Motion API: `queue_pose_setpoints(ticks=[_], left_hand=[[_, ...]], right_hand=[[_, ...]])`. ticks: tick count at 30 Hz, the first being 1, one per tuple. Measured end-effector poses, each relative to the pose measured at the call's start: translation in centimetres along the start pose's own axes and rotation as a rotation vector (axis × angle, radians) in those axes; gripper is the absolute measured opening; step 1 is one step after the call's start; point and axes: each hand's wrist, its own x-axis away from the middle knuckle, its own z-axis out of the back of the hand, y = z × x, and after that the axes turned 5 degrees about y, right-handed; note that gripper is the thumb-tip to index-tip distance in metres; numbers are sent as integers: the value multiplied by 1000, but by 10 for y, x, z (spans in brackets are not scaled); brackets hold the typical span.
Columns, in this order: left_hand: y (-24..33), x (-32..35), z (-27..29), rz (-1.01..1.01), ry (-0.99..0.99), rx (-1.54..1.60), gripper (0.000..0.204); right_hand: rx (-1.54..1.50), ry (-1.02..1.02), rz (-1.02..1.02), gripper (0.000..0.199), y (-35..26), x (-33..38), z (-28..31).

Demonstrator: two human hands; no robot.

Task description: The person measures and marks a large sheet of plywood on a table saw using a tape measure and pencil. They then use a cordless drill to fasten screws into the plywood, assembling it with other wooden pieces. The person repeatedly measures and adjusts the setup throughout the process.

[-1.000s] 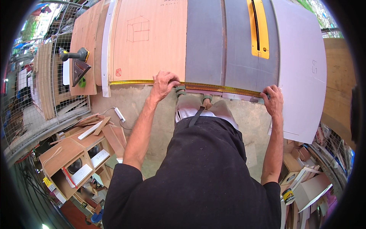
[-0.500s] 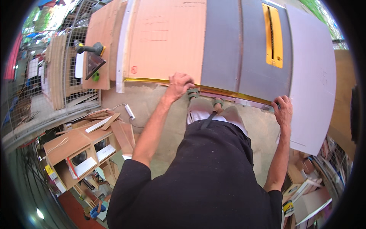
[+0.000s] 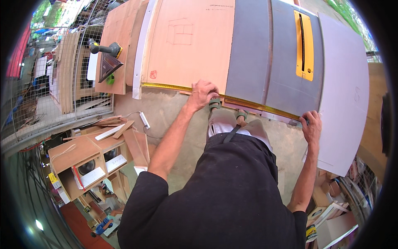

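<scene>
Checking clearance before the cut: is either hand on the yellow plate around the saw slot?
No: the left hand and right hand both grip the table's near edge, well short of the yellow plate.

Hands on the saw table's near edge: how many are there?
2. The left hand grips the near edge where the tan plywood sheet ends; the right hand grips the corner beside the pale grey board. No other hands show.

The grey counter (image 3: 253,54) carries a plywood sheet (image 3: 190,45) left of its yellow insert (image 3: 304,45), a white panel (image 3: 344,95) right.
</scene>
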Motion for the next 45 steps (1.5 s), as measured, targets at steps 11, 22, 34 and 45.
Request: queue_pose_setpoints(ticks=[11, 22, 34, 45], left_hand=[[0, -7, -4, -18, -11, 99, 12], [11, -8, -2, 5, -18, 94, 13], [10, -6, -1, 51, -58, 107, 11], [14, -9, 1, 16, -70, 64, 10]], right_hand=[[86, -57, -61, 17, 9, -1, 2], [183, -208, -223, 17, -7, -17, 13], [192, -265, -228, 16, -6, -20, 13], [201, -198, -213, 23, -9, -13, 9]])
